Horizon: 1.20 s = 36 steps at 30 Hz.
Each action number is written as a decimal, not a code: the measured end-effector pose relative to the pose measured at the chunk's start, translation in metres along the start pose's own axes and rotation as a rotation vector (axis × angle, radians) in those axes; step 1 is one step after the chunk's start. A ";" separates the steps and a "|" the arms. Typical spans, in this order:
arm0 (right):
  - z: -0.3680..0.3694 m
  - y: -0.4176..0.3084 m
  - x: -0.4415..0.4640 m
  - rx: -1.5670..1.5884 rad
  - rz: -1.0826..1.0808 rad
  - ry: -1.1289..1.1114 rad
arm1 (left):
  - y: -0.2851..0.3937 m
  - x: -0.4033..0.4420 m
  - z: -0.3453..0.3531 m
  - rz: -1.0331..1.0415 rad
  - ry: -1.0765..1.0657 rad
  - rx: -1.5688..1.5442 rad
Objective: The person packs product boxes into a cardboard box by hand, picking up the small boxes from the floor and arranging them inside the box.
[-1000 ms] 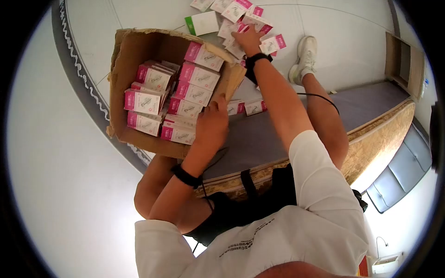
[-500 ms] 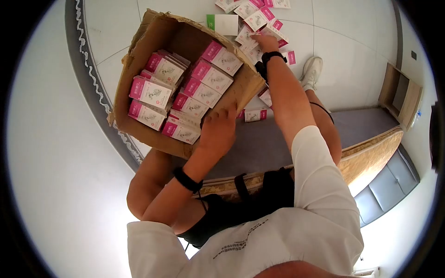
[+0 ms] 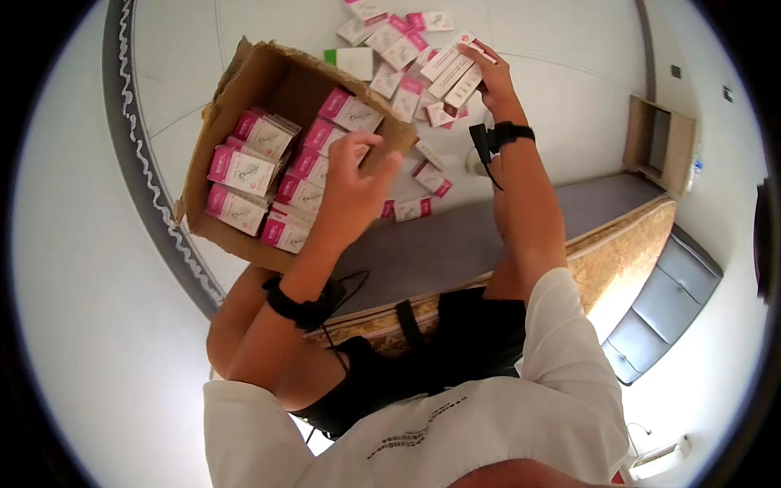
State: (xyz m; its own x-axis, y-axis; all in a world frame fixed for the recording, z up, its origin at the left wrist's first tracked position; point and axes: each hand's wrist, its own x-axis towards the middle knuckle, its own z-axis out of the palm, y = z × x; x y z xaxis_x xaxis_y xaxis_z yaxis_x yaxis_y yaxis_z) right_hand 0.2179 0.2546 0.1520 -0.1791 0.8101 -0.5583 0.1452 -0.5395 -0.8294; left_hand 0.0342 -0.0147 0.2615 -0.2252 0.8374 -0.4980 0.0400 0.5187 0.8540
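Note:
My right hand (image 3: 496, 79) grips a few small white boxes (image 3: 449, 69), their printed sides facing up, above the loose pile on the floor. My left hand (image 3: 356, 185) hovers at the near right side of a torn cardboard carton (image 3: 213, 122), thumb and fingers apart and nothing between them. Inside the carton, pink-and-white boxes (image 3: 242, 169) stand in two rows. Part of the right row is hidden behind my left hand. More pink-and-white boxes (image 3: 403, 50) lie scattered on the floor beyond the carton's right side.
A box with a green end (image 3: 351, 63) lies by the carton's far corner. Grey padding with a gold-patterned mattress edge (image 3: 626, 240) is beneath me. A wooden cubby (image 3: 687, 150) stands at the right, and a grey padded panel (image 3: 663, 301) is lower right.
My right hand has lifted from the floor pile with boxes in its grip. My left hand has come off the carton's rim and opened. The view has shifted slightly.

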 end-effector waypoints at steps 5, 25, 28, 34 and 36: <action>0.032 -0.108 -0.116 0.033 -0.243 -0.355 | 0.038 0.006 -0.015 -0.203 -0.079 -0.774; 0.139 -0.130 -0.276 -0.071 -0.516 -0.083 | 0.056 -0.037 -0.054 0.176 -0.534 -0.737; 0.147 -0.128 -0.277 0.003 -0.513 0.004 | 0.048 -0.037 -0.053 0.104 -0.529 -0.823; 0.160 -0.129 -0.270 -0.099 -0.713 0.061 | 0.049 -0.043 -0.058 0.041 -0.546 -1.030; 0.164 -0.132 -0.270 -0.075 -0.642 0.069 | 0.050 -0.042 -0.061 0.020 -0.540 -1.074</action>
State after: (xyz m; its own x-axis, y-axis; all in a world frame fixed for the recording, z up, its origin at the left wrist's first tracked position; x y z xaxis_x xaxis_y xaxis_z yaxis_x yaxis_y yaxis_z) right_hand 0.0879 0.0692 0.4088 -0.1898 0.9804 0.0530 0.0979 0.0726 -0.9925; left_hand -0.0134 -0.0350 0.3340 0.2133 0.9409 -0.2631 -0.8507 0.3113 0.4236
